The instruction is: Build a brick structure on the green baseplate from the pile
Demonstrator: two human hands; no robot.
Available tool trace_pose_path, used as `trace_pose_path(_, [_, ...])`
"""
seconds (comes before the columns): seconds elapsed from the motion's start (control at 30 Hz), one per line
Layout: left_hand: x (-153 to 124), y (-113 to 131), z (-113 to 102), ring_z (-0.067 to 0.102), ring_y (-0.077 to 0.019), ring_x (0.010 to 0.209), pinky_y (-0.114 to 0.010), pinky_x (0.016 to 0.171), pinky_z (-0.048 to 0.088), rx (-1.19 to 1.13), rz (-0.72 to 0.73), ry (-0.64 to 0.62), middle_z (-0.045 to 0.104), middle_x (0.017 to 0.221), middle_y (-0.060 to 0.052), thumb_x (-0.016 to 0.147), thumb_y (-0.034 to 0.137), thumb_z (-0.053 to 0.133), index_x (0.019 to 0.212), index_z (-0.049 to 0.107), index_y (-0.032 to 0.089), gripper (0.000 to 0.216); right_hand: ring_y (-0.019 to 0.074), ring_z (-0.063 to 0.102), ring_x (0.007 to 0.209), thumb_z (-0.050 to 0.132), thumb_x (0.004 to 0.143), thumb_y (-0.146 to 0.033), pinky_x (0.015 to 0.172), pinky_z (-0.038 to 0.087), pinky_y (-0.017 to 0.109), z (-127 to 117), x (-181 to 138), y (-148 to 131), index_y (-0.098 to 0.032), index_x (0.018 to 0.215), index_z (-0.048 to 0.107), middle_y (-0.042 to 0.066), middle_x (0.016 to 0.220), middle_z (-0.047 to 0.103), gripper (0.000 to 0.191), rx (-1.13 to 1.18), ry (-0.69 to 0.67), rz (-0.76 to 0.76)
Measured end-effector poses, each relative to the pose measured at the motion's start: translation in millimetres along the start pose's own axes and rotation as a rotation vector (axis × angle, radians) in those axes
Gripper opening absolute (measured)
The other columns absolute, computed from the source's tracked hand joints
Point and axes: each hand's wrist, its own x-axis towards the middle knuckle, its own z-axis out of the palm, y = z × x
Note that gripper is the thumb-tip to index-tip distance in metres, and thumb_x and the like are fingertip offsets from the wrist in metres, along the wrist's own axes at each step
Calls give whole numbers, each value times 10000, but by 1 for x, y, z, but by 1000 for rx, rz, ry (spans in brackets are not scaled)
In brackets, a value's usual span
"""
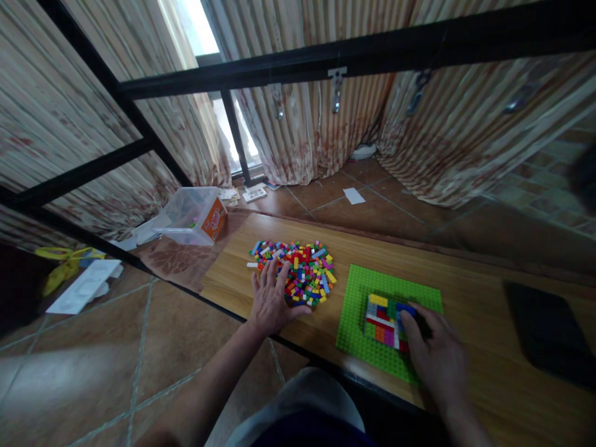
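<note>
One brick assembly (382, 321) sits on one green baseplate (352, 310) by the near edge of the bench (233, 267). The assembly's sides run parallel to the baseplate's edges; its right side is partly covered, so the long axis cannot be determined. Right hand (437, 351): thumb and fingers closed on one blue brick (405, 308) at the assembly's far right corner. Left hand (270, 302): open, fingers spread over one heap of loose bricks (310, 268) towards the bench's left end; contact unclear, bricks too dense to count.
</note>
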Motion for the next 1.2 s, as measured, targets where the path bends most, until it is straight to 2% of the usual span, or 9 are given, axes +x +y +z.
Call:
trace_pose_path(0.17, [10,-6,6,227,-404,1432,-606,1133,156,-35,63,32,248,1556,-227,639,684,704,1489,314,176,1064,281,619,1025,434,864,-658,955,460,454,1,0,2,-177,1066,665,120,1083,681,571,21,-4,13])
trace_pose_path(0.43, [10,-4,6,237,-398,1427,-594,1138,150,-85,67,73,256,1553,-205,636,654,727,1463,366,217,1003,296,615,1032,407,834,-714,963,459,465,2,0,6,-179,1065,660,127,1118,670,636,22,-48,64])
trace_pose_path(0.6, [10,-12,2,244,-367,1435,-587,1141,185,-180,98,134,291,1540,-190,740,619,662,1451,375,217,866,308,609,1045,403,822,-723,975,452,485,3,0,11,-180,1066,658,129,1134,666,648,7,-74,79])
trace_pose_path(0.7, [24,-33,-1,286,-324,1426,-544,1139,256,-300,10,244,335,1520,-171,854,548,562,1432,394,205,693,311,607,1050,401,820,-725,979,448,493,4,0,12,-187,1064,657,123,1142,666,644,6,-81,86])
trace_pose_path(0.8, [49,-63,-5,346,-301,1403,-499,1135,312,-453,-209,343,375,1492,-179,926,505,450,1376,459,162,566,310,604,1061,400,822,-722,987,442,494,4,0,13,-188,1070,653,118,1142,667,641,6,-84,86])
trace_pose_path(0.9, [75,-90,-7,525,-286,1262,-468,1072,409,-605,-350,266,530,1362,-194,958,459,372,1362,466,112,541,310,605,1061,399,826,-718,985,443,497,3,0,14,-190,1083,650,119,1156,662,639,-1,-96,92])
trace_pose_path(1.03, [89,-105,-6,549,-252,1244,-431,1090,397,-687,-283,165,593,1324,-138,949,477,390,1360,482,154,531,321,605,1058,394,828,-723,968,450,509,3,0,15,-192,1090,650,125,1151,661,645,-18,-101,101])
trace_pose_path(1.2, [85,-103,3,547,-242,1251,-432,1096,388,-732,-228,101,591,1338,-132,955,492,364,1399,456,173,554,313,605,1058,398,838,-709,971,452,493,2,-1,11,-191,1076,649,122,1138,664,623,-9,-84,85])
